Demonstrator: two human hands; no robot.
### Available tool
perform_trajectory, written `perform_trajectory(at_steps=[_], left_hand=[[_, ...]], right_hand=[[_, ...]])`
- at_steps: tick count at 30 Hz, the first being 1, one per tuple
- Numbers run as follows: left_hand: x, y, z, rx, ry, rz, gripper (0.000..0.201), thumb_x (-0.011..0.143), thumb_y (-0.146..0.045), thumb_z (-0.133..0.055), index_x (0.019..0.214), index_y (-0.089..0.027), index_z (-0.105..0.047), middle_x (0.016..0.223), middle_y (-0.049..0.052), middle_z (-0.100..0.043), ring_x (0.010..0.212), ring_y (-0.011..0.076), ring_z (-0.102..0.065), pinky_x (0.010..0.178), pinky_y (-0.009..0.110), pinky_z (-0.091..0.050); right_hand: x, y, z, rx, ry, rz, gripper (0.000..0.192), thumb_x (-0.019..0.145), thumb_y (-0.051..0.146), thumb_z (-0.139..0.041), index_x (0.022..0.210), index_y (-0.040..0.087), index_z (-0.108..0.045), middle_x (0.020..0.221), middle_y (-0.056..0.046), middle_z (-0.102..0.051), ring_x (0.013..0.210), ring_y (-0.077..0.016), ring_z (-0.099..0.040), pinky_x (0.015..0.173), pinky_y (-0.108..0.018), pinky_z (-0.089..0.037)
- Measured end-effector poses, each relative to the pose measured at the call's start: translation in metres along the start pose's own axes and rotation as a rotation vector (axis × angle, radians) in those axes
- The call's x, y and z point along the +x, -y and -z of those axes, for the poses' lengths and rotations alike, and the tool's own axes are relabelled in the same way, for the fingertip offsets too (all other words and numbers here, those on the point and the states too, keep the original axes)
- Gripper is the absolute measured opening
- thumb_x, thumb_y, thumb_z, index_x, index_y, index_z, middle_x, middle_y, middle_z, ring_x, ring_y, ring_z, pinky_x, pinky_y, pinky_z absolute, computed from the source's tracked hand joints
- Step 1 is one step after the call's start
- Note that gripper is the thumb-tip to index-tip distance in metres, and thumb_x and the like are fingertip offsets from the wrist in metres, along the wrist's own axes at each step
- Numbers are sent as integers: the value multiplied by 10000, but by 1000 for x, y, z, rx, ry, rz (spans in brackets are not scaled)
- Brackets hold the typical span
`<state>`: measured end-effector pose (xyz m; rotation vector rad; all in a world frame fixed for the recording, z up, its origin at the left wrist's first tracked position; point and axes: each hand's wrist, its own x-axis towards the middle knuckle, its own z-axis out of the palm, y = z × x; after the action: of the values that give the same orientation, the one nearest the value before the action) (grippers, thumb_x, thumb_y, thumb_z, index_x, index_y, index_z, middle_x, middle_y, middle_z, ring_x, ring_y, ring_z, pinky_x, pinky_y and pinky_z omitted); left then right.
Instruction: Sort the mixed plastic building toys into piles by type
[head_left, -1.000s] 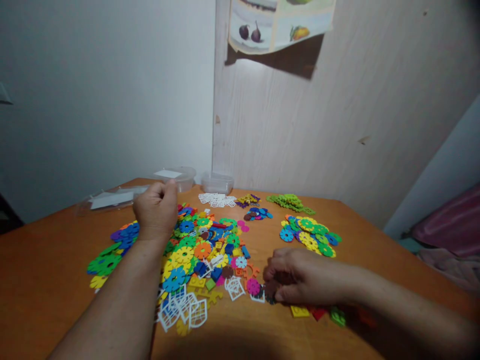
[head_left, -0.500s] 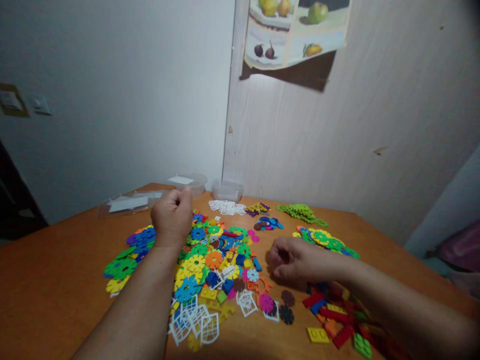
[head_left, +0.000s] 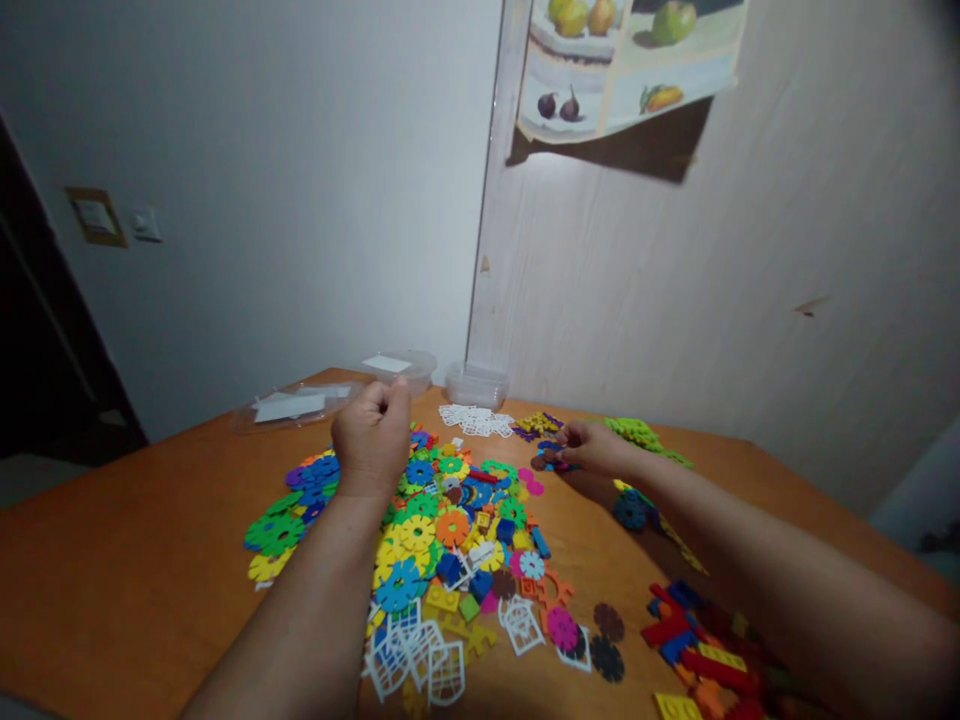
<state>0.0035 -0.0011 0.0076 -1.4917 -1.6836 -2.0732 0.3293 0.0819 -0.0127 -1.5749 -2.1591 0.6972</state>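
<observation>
My left hand (head_left: 373,440) is curled in a fist, knuckles up, over the far side of a big heap of colourful flower discs and small bricks (head_left: 450,520); nothing shows in it. My right hand (head_left: 596,447) reaches across the table, its fingers pinched together at a small pile of blue and dark discs (head_left: 550,458). Whether a piece sits between the fingertips is hidden. White lattice pieces (head_left: 420,655) lie at the heap's near edge. Two dark discs (head_left: 607,640) lie alone to its right.
On the orange table (head_left: 135,560) are sorted piles: white pieces (head_left: 474,420), yellow-purple pieces (head_left: 538,423), green pieces (head_left: 637,432), green and blue discs (head_left: 289,510), red and blue bricks (head_left: 697,650). Clear tubs (head_left: 476,383) and a lid (head_left: 296,405) stand by the wall.
My right hand rose from the dark discs near the front and reached out to the small far pile. My left fist stayed over the heap. The view has turned left.
</observation>
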Motion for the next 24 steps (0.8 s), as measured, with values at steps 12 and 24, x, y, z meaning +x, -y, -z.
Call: perform_trajectory(at_steps=[12, 24], left_hand=[[-2, 1, -4, -3, 12, -15, 465, 914, -452, -554, 549, -215, -392, 533, -43, -362, 560, 126, -374, 575, 268, -311], [-3, -2, -2, 0, 23, -17, 463, 912, -428, -556, 535, -214, -390, 512, -40, -371, 551, 127, -373, 570, 277, -292]], right_hand=[[-139, 26, 3, -99, 595, 100, 297, 777, 363, -745, 993, 197, -630, 827, 28, -587, 695, -98, -494, 584, -198, -364], [-145, 17, -14, -99, 539, 69, 200, 789, 306, -700, 877, 206, -550, 747, 53, -550, 613, -75, -429, 526, -184, -317]])
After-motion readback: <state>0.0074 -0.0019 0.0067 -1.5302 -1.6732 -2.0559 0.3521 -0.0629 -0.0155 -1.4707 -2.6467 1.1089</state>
